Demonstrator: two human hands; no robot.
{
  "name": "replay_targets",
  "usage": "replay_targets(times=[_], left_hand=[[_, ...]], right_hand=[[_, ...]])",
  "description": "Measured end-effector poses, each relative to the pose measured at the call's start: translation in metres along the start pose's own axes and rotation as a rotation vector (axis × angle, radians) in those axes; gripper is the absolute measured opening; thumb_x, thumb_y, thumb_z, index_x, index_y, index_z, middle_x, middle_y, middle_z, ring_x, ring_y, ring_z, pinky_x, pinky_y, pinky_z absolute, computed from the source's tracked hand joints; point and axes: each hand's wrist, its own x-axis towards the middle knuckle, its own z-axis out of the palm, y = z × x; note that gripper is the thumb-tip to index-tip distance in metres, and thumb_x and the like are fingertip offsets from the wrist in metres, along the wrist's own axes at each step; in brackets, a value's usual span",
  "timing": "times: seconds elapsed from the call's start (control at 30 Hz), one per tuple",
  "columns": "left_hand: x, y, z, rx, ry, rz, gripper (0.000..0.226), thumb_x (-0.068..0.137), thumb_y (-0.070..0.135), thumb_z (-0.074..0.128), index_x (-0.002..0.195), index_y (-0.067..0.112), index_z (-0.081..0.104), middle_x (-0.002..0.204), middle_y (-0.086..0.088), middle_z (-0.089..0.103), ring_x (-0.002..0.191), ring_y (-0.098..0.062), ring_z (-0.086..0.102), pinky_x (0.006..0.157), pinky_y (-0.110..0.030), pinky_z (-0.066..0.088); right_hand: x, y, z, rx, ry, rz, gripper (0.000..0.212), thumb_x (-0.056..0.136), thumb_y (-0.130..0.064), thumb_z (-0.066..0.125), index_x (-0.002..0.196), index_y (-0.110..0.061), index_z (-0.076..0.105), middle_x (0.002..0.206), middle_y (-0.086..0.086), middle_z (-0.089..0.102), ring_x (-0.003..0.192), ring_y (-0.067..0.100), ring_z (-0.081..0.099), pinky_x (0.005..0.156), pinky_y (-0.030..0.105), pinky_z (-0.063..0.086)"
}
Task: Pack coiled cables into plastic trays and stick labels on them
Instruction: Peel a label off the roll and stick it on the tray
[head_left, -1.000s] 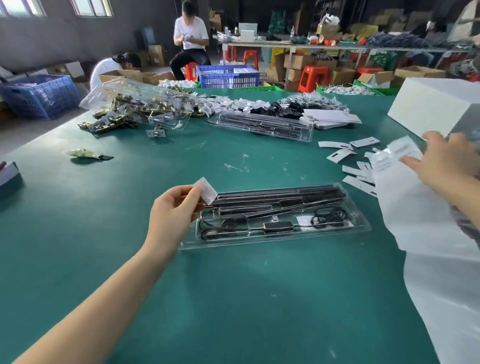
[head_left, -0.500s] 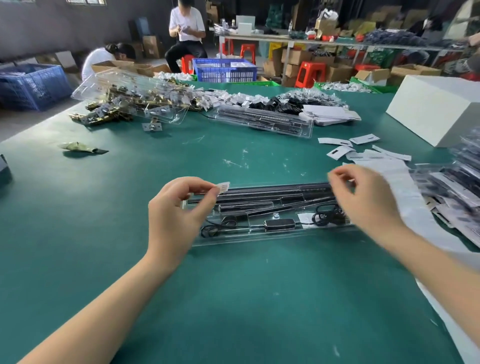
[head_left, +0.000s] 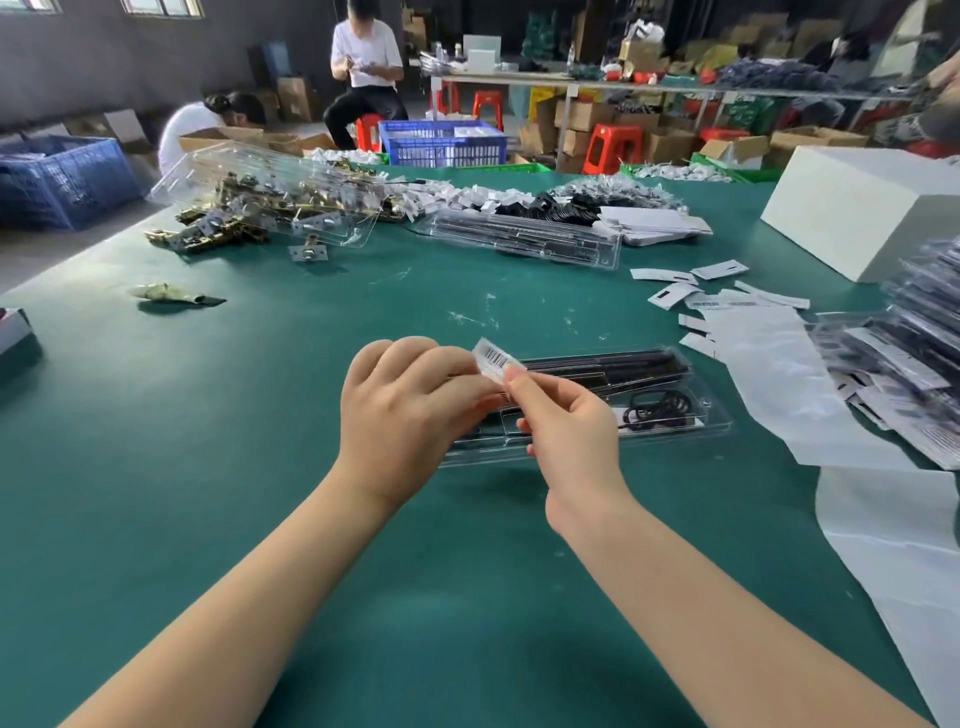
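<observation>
A clear plastic tray (head_left: 696, 415) lies on the green table (head_left: 208, 467), holding black rods and a coiled black cable (head_left: 657, 405). Both hands hover over its left half and hide that part. My left hand (head_left: 410, 410) and my right hand (head_left: 566, 436) meet at a small white barcode label (head_left: 496, 357). Each hand pinches the label with thumb and fingertips, a little above the tray.
Loose labels (head_left: 670, 296) and white backing sheets (head_left: 769, 374) lie to the right beside a stack of packed trays (head_left: 914, 353). Another filled tray (head_left: 524, 239), metal hardware under clear trays (head_left: 270, 208) and a white box (head_left: 862, 208) sit farther back. People work beyond the table.
My right hand moved left from the backing sheets across the tray and took hold of the label that my left hand held.
</observation>
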Motion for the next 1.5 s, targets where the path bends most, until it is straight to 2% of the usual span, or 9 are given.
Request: replay_targets(times=[0.13,0.2,0.33,0.57,0.77,0.93,1.17,1.37,1.5], left_hand=[[-0.008,0.001,0.003,-0.401,-0.063,-0.644,0.022,0.077,0.042,0.076,0.092,0.027,0.072,0.093,0.011,0.064,0.09,-0.008,0.057,0.081,-0.028,0.046],[-0.01,-0.002,0.004,-0.485,-0.062,-0.789,0.014,0.078,0.045,0.075,0.087,0.036,0.069,0.091,0.016,0.061,0.09,0.0,0.053,0.078,-0.016,0.042],[-0.015,-0.005,0.005,-0.538,-0.102,-0.834,0.014,0.079,0.039,0.075,0.072,0.046,0.065,0.085,0.016,0.062,0.091,0.003,0.054,0.073,-0.005,0.035],[-0.021,-0.009,0.008,-0.568,-0.226,-0.863,0.01,0.083,0.037,0.071,0.076,0.04,0.065,0.09,0.015,0.063,0.095,0.003,0.053,0.08,-0.016,0.042],[-0.019,-0.009,0.008,-0.587,-0.286,-0.907,0.008,0.085,0.029,0.071,0.077,0.03,0.068,0.09,0.011,0.061,0.094,-0.006,0.055,0.08,-0.016,0.043],[-0.016,-0.013,0.003,-0.813,-0.316,-1.086,0.012,0.088,0.024,0.069,0.076,0.027,0.067,0.091,0.002,0.064,0.081,-0.009,0.056,0.075,-0.022,0.042],[-0.017,-0.018,-0.002,-0.805,-0.29,-1.16,0.011,0.087,0.026,0.07,0.075,0.026,0.069,0.078,0.007,0.063,0.066,-0.002,0.054,0.066,-0.019,0.04],[-0.016,-0.016,-0.002,-0.837,-0.36,-1.149,0.012,0.087,0.028,0.069,0.078,0.022,0.071,0.075,0.005,0.064,0.068,-0.009,0.051,0.066,-0.024,0.041],[-0.018,-0.018,-0.003,-0.69,-0.448,-1.191,0.019,0.084,0.033,0.069,0.067,0.023,0.069,0.047,0.015,0.05,0.047,-0.011,0.039,0.054,-0.024,0.034]], right_hand=[[0.011,0.003,-0.01,-0.433,-0.087,-0.321,0.007,0.089,-0.034,0.068,0.083,-0.029,0.07,0.074,-0.015,0.068,0.063,-0.002,0.053,0.059,0.01,0.04],[0.013,0.004,-0.015,-0.507,-0.129,-0.387,0.006,0.088,-0.035,0.068,0.082,-0.035,0.068,0.08,-0.016,0.067,0.069,-0.002,0.054,0.061,0.009,0.039],[0.016,0.005,-0.019,-0.575,-0.157,-0.453,0.011,0.088,-0.033,0.068,0.079,-0.038,0.066,0.076,-0.019,0.064,0.071,-0.006,0.053,0.061,0.006,0.036],[0.025,0.006,-0.021,-0.627,-0.177,-0.459,0.009,0.088,-0.033,0.068,0.079,-0.031,0.07,0.076,-0.015,0.066,0.067,0.004,0.051,0.058,0.013,0.039],[0.025,0.009,-0.018,-0.604,-0.234,-0.441,0.01,0.087,-0.033,0.069,0.077,-0.034,0.068,0.076,-0.011,0.069,0.065,-0.001,0.052,0.058,0.009,0.039],[0.032,0.014,-0.014,-0.446,-0.139,-0.284,0.004,0.087,-0.03,0.07,0.084,-0.032,0.068,0.08,-0.013,0.069,0.07,-0.001,0.06,0.069,0.017,0.049],[0.026,0.021,-0.003,-0.346,-0.114,-0.271,0.037,0.081,-0.06,0.064,0.073,-0.024,0.069,0.071,-0.008,0.069,0.062,0.001,0.055,0.061,0.01,0.044],[0.029,0.024,0.0,-0.421,-0.108,-0.254,0.022,0.082,-0.046,0.072,0.073,-0.026,0.07,0.07,-0.012,0.07,0.066,0.001,0.061,0.066,0.015,0.05],[0.029,0.025,0.0,-0.513,-0.119,-0.235,0.024,0.085,-0.044,0.069,0.074,-0.023,0.071,0.069,-0.012,0.069,0.065,-0.001,0.06,0.063,0.013,0.045]])
